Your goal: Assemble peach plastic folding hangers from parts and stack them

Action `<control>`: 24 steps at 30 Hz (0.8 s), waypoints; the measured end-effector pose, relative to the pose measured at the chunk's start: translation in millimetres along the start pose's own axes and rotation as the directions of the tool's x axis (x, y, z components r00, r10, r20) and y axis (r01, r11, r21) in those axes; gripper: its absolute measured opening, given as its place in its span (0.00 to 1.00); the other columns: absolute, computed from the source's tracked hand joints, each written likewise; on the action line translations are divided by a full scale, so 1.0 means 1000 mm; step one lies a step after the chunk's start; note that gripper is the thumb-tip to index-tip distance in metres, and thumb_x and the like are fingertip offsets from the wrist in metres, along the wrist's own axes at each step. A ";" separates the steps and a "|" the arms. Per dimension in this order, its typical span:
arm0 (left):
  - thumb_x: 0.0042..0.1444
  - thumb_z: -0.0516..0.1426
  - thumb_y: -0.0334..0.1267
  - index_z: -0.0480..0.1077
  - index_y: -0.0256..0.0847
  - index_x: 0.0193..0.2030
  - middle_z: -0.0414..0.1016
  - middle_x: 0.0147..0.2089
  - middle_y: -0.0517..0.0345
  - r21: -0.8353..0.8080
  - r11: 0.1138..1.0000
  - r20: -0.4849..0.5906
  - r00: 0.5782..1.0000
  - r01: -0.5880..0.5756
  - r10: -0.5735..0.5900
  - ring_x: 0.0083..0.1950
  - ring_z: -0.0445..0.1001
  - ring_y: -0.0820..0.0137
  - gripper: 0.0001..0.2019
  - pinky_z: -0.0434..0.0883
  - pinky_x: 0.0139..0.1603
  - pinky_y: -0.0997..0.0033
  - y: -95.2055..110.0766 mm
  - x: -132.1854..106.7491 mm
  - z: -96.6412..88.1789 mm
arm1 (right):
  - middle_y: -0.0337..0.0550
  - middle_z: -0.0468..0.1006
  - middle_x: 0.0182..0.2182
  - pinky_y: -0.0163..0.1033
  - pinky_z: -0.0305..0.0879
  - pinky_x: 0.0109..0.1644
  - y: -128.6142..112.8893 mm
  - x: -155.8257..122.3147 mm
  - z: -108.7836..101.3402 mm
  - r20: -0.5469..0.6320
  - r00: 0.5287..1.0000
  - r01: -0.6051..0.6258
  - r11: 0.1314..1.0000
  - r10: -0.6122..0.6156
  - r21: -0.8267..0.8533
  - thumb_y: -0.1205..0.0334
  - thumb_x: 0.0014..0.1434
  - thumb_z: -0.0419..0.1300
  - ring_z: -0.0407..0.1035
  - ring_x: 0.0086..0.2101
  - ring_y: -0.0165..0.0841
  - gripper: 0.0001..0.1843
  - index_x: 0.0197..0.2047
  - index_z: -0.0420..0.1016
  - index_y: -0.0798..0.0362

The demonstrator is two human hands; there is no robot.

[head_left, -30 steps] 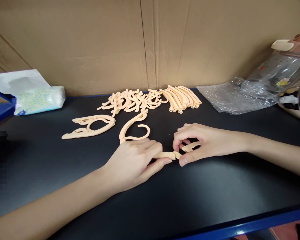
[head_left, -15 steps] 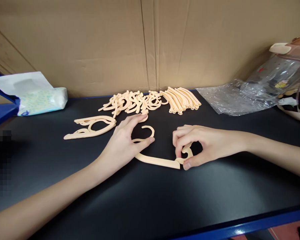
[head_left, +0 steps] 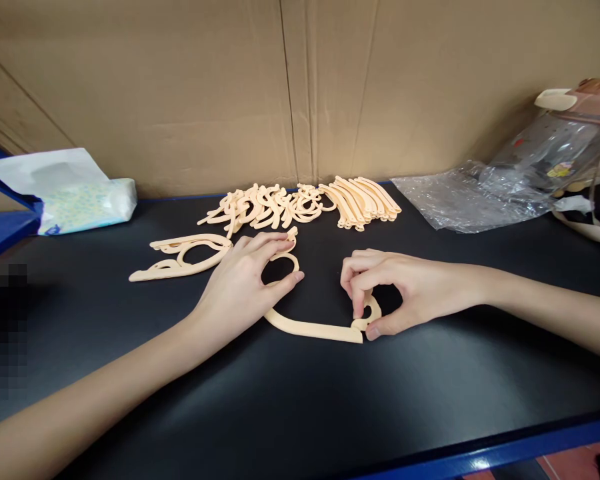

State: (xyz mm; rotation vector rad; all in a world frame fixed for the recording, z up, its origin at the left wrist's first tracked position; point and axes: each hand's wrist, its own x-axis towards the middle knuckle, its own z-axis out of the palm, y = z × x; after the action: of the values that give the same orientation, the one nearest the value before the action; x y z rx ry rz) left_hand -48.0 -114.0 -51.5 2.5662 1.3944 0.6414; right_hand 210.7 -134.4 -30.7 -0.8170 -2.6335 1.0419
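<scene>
My left hand point(head_left: 243, 287) pinches a cream plastic hook piece point(head_left: 285, 257) lying on the black table point(head_left: 330, 400), thumb and fingers closed round its curl. My right hand point(head_left: 400, 287) grips the curled end of a long curved cream plastic arm point(head_left: 313, 329) that lies flat between the two hands. Behind them sits a pile of the same cream plastic parts point(head_left: 300, 203), some hooked, some long and stacked side by side. A joined hanger-like assembly point(head_left: 183, 257) rests to the left of my left hand.
A cardboard wall point(head_left: 290, 87) closes off the back of the table. A tissue pack point(head_left: 75, 200) lies at the far left beside a blue shelf edge point(head_left: 0, 227). Crumpled clear plastic point(head_left: 470, 197) and a clear bottle point(head_left: 565, 140) sit at the right. The table's blue front edge point(head_left: 505, 453) runs along the bottom right.
My left hand let go of the long arm, moved up and left, and closed on the hook piece. My right hand kept hold of the arm's curled end, which shifted slightly.
</scene>
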 end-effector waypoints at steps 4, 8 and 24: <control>0.58 0.58 0.50 0.72 0.41 0.54 0.72 0.59 0.54 0.060 0.998 -0.006 0.999 -0.033 0.033 0.55 0.70 0.58 0.21 0.67 0.59 0.53 0.000 0.001 -0.002 | 0.39 0.68 0.39 0.39 0.59 0.49 0.001 0.000 0.000 -0.005 1.000 0.018 0.999 -0.018 -0.044 0.55 0.55 0.66 0.63 0.42 0.31 0.09 0.35 0.78 0.50; 0.59 0.57 0.51 0.73 0.40 0.52 0.72 0.57 0.53 0.100 0.993 -0.004 0.997 -0.070 0.071 0.55 0.71 0.58 0.21 0.68 0.57 0.54 -0.001 0.003 -0.004 | 0.43 0.69 0.44 0.44 0.58 0.56 0.002 0.001 -0.001 -0.032 0.996 0.076 0.996 -0.077 -0.054 0.58 0.55 0.67 0.60 0.53 0.35 0.06 0.36 0.79 0.49; 0.62 0.55 0.42 0.73 0.40 0.42 0.73 0.43 0.56 0.118 0.991 -0.012 0.997 -0.069 0.071 0.41 0.74 0.66 0.09 0.70 0.39 0.68 -0.005 0.004 -0.008 | 0.41 0.71 0.26 0.40 0.55 0.38 -0.009 0.003 0.023 -0.393 0.907 -0.165 0.730 -0.152 -0.663 0.48 0.65 0.54 0.62 0.30 0.33 0.19 0.33 0.69 0.55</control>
State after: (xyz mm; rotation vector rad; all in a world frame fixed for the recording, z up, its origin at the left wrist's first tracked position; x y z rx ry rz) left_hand -53.0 -108.8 -45.0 2.7178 1.3926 0.6093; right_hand 195.7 -151.2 -42.0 -1.0314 -2.5814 -0.1908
